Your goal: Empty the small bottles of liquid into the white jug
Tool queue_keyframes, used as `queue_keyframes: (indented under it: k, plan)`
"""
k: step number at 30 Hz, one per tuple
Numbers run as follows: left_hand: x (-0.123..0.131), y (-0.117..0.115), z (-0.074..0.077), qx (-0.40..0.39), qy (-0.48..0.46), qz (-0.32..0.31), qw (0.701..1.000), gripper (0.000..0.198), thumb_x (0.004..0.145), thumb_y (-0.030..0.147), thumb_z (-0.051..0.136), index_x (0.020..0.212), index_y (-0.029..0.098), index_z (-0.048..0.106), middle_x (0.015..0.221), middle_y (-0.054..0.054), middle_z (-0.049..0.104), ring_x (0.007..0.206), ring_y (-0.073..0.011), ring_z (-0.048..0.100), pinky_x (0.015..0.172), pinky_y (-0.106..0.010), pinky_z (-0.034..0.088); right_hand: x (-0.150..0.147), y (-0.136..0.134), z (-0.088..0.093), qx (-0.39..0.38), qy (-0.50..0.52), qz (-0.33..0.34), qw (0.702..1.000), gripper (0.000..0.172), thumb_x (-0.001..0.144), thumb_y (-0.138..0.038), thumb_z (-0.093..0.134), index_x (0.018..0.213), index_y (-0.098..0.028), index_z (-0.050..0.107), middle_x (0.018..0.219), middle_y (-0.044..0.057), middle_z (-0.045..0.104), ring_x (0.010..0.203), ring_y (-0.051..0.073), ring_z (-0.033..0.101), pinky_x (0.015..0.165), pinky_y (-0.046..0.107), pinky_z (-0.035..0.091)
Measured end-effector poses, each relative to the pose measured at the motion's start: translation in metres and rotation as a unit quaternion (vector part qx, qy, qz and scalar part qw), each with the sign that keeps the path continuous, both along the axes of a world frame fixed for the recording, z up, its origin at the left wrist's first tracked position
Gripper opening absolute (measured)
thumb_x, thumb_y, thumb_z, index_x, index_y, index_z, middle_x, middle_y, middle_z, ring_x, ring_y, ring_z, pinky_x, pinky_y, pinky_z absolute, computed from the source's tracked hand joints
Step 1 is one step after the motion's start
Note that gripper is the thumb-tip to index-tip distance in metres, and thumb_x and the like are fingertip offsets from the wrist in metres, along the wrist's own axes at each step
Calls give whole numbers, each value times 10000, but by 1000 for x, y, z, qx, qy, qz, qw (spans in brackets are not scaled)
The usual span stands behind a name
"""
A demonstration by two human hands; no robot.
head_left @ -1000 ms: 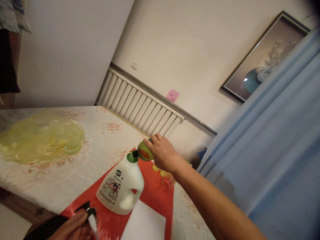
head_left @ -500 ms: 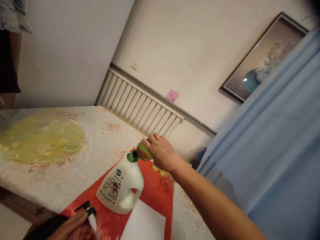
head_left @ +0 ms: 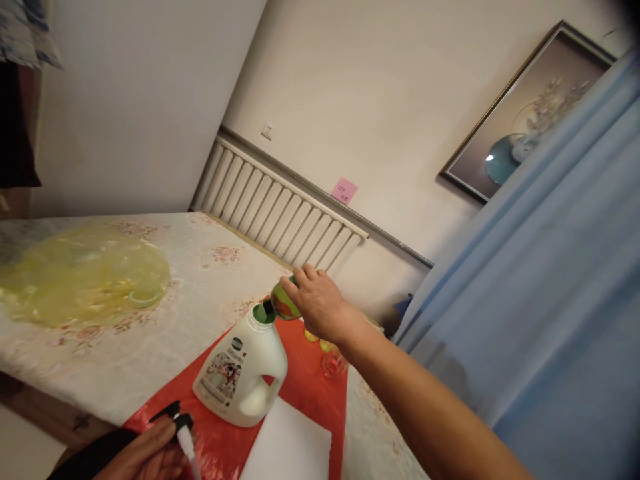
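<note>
My right hand (head_left: 320, 305) is wrapped round a small green and orange bottle (head_left: 283, 301), tipped so its dark neck points into the green mouth of a white detergent jug (head_left: 243, 373). The jug stands upright on a red mat (head_left: 305, 387). At the bottom left my left hand (head_left: 147, 457) grips a black and white pump head (head_left: 183, 430), low over the mat's near edge.
A white sheet (head_left: 287, 447) lies on the mat by the jug. A yellow translucent cover (head_left: 83, 273) lies on the flowered tablecloth (head_left: 200, 267) at left. A clear glass (head_left: 334, 363) with yellow pieces stands behind my right wrist. Radiator, wall and blue curtain (head_left: 550, 300) lie beyond.
My right hand and the small bottle have edged slightly left, staying over the jug's mouth. My left hand has not moved.
</note>
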State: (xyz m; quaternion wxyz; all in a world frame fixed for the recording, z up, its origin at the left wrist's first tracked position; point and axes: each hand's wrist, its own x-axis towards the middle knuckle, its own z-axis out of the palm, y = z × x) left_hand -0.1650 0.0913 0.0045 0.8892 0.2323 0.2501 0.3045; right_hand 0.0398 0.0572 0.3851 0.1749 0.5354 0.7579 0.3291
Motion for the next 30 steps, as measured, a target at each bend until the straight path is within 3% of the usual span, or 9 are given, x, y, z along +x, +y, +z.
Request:
queue_keyframes:
  k: [8, 12, 20, 24, 28, 30]
  plan:
    - [-3, -3, -3, -5, -24, -10, 1000, 134, 738, 226, 758, 868, 255, 745, 766, -9, 750, 741, -249, 717, 686, -339, 590, 3, -2, -6, 21, 9, 0, 1000, 581, 695, -157, 642, 1239, -163, 436, 1112, 135, 530, 1009, 291, 439, 788, 396, 397]
    - [-5, -9, 5, 22, -23, -14, 999, 104, 772, 252, 732, 871, 220, 720, 770, -30, 741, 741, -250, 718, 680, -344, 585, 4, -6, -9, 21, 32, -2, 999, 581, 721, -169, 634, 1263, -155, 424, 1131, 149, 520, 1019, 300, 435, 796, 405, 391]
    - [-10, -16, 19, 8, 10, 38, 999, 220, 709, 226, 798, 896, 215, 682, 770, -29, 750, 738, -227, 722, 732, -352, 599, 27, -20, -36, 45, 194, -58, 978, 671, 676, -138, 653, 1301, -181, 414, 1136, 131, 536, 1017, 279, 461, 825, 386, 405]
    - [-6, -19, 42, 20, 14, 45, 999, 196, 710, 236, 798, 845, 210, 659, 750, -22, 740, 743, -226, 719, 752, -366, 601, 44, -29, -61, 67, 383, -67, 919, 702, 628, -227, 744, 1269, -213, 460, 1126, 87, 569, 1009, 262, 497, 839, 375, 427]
    - [2, -23, 89, 73, 14, 89, 993, 232, 718, 218, 794, 884, 205, 632, 834, -21, 736, 779, -216, 717, 777, -379, 603, 53, -41, -87, 55, 574, -25, 817, 688, 563, -263, 806, 1197, -232, 541, 1077, 32, 619, 956, 238, 558, 824, 362, 454]
    - [6, -25, 116, 115, 27, 128, 985, 291, 693, 227, 811, 917, 187, 630, 835, -29, 732, 743, -210, 718, 711, -339, 616, 54, -51, -101, 50, 637, -6, 769, 642, 563, -245, 798, 1166, -243, 576, 1033, 4, 645, 916, 225, 591, 805, 348, 471]
